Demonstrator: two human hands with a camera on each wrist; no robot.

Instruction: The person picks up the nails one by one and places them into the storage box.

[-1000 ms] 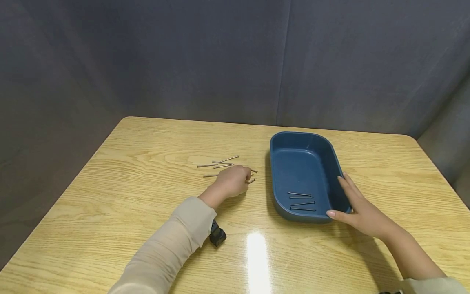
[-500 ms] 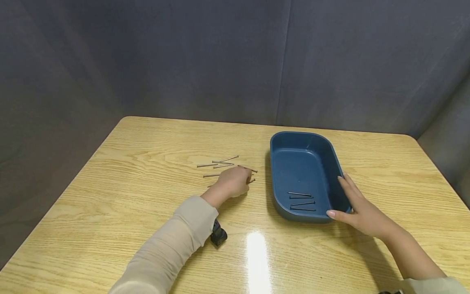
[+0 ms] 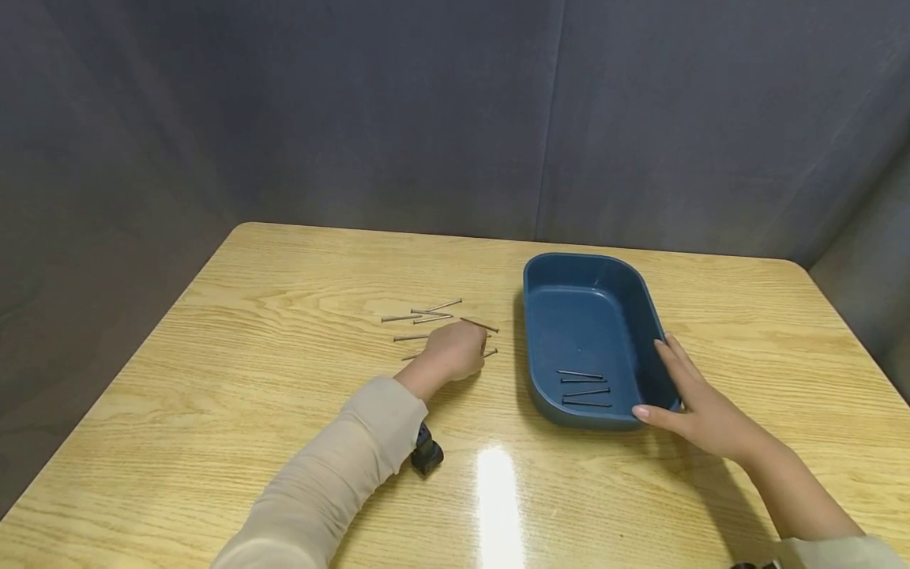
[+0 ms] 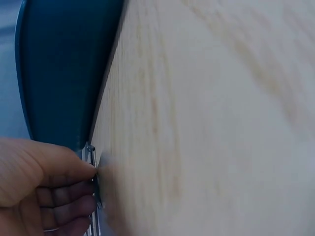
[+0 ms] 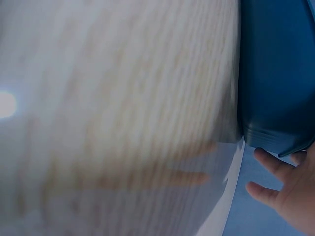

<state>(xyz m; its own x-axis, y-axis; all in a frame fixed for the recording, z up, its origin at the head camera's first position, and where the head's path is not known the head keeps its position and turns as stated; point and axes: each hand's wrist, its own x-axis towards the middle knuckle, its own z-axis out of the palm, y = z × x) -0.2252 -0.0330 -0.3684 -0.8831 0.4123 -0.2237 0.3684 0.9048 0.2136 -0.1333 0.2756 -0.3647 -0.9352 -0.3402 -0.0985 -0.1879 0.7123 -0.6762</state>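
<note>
My left hand point(image 3: 456, 350) is low over the table among loose nails, thumb and fingertips pinching a nail point(image 4: 96, 189); its head end point(image 3: 492, 352) sticks out past the fingers in the head view. Several other nails point(image 3: 431, 313) lie scattered beyond and around this hand, some partly hidden by it. To the right stands a blue bin point(image 3: 579, 328), with several nails point(image 3: 584, 393) lying in its near end. At the bin's near right corner rests my right hand point(image 3: 700, 411), thumb on the rim and fingers extended along the outer side wall.
The wooden table point(image 3: 284, 316) has rounded far corners and meets a grey curtain point(image 3: 398, 118) behind. A bright light reflection point(image 3: 500, 506) shows near the front. A small black camera point(image 3: 426, 452) is strapped under the left sleeve.
The left hand has shifted very slightly right, and the nail at its fingertips has turned and moved a little with it. The right hand and the bin have stayed in place.
</note>
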